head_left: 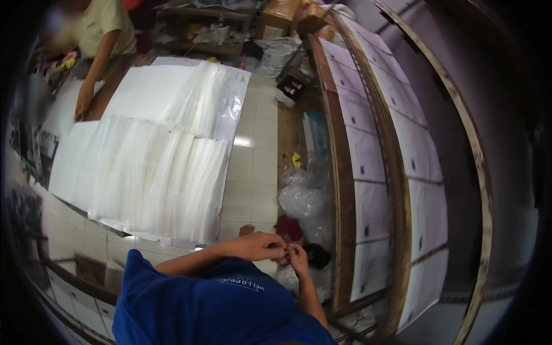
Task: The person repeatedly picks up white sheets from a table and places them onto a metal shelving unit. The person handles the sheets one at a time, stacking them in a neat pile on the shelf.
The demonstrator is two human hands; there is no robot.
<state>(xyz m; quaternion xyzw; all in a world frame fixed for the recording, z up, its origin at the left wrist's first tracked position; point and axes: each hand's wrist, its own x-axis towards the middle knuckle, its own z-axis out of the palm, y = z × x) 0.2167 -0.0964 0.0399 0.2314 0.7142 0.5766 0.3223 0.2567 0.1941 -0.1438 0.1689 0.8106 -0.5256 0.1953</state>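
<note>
My left hand [257,246] reaches across in front of my blue shirt, its fingers bent together toward the right hand. My right hand [298,260] comes up from below with thumb and fingers pinched. Between the fingertips of both hands is a small, shiny, see-through scrap [283,257], too small to name for sure. Both hands are in the air over the tiled floor, right of the table's near edge.
Stacks of thin white sheets [144,172] cover the table at left. Another person's hand [84,104] rests at its far left side. Wooden racks [339,230] with white printed panels [371,213] stand at right. Clear plastic bags [307,201] lie beside the tiled aisle [253,155].
</note>
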